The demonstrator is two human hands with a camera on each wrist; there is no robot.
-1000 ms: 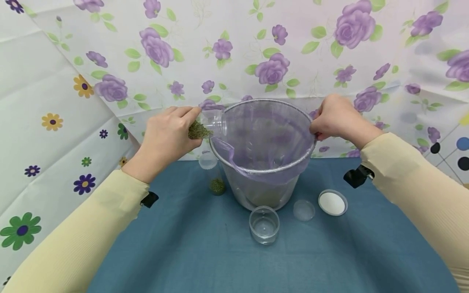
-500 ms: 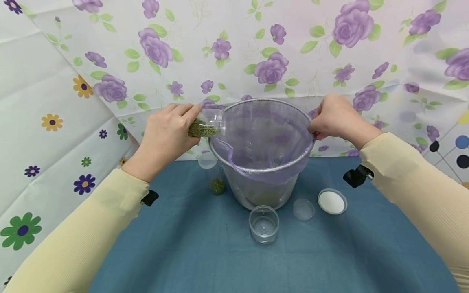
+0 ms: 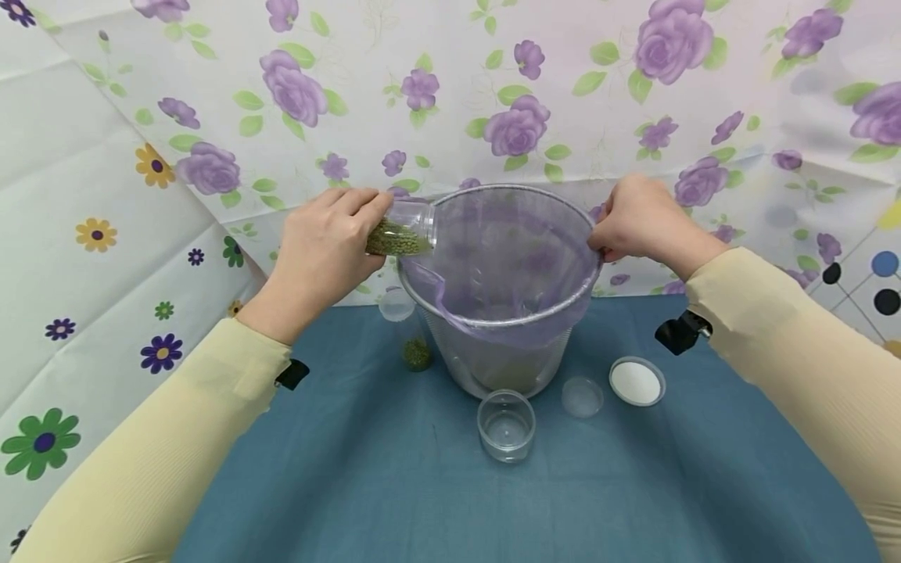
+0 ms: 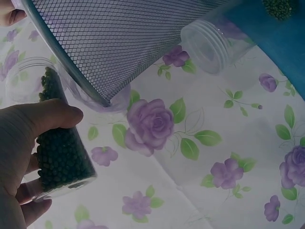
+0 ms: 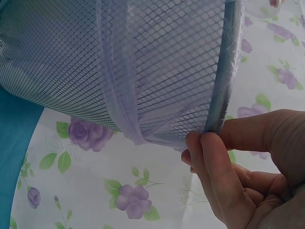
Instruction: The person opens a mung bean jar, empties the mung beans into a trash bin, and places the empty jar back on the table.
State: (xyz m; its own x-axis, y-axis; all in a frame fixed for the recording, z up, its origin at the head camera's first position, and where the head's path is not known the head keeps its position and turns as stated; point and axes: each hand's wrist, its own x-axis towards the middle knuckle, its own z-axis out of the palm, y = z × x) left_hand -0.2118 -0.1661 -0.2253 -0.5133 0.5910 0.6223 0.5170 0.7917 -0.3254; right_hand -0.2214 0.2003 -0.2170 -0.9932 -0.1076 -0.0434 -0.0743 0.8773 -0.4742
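Note:
My left hand (image 3: 320,250) grips a clear jar (image 3: 397,234) of small green mung beans, tipped on its side with its mouth at the left rim of the wire mesh bin (image 3: 486,363). In the left wrist view, the thumb lies across the jar (image 4: 66,160) and fingers curl under it. A thin purple bag (image 3: 528,338) lines the bin and folds out over its rim. On the opposite side, my right hand (image 3: 637,223) pinches the bag-covered rim. The right wrist view shows thumb and fingertips on the rim (image 5: 223,81), other fingers curled.
Another clear jar (image 3: 415,344) with mung beans at its bottom stands left of the bin. In front are a clear cup (image 3: 507,430), a clear round lid (image 3: 582,397) and a shallow dish of white material (image 3: 636,383). Floral sheeting (image 3: 464,78) hangs behind the blue tablecloth (image 3: 352,477).
The jar has tipped further, and the mung beans have slid along its side toward the mouth. My right hand keeps its pinch on the rim.

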